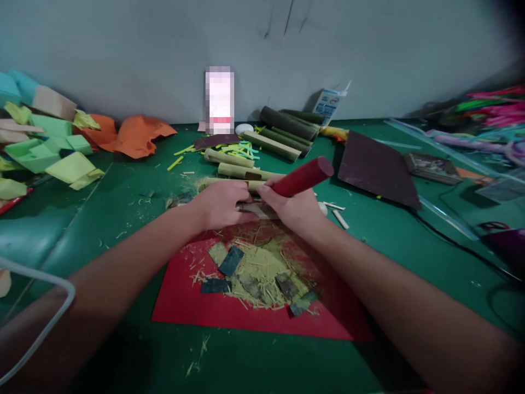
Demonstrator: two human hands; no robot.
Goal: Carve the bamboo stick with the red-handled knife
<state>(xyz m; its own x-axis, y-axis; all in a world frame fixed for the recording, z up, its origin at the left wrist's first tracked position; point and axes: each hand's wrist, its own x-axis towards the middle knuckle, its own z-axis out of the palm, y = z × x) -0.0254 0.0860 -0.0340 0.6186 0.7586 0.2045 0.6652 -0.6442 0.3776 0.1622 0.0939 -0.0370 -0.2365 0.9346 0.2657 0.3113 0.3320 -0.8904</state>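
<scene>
My right hand (301, 210) is wrapped round a knife with a thick red handle (303, 178), its butt pointing up and to the right. The knife's grey blade (266, 211) lies between my hands, partly covered by fingers. My left hand (223, 205) is closed over a pale bamboo piece (253, 186), its thumb close under the blade. Where the edge meets the bamboo is hidden. Below the hands, a red sheet (180, 306) carries a heap of bamboo shavings (262, 268) with several dark green bark chips (232, 260).
Behind my hands lie cut bamboo pieces (227, 158) and darker bamboo lengths (287, 123). A phone (220, 98) leans on the wall. Folded coloured paper (53, 142) is at left. A dark board (377, 167), a cable (455, 246) and pipe cleaners (492, 112) are at right.
</scene>
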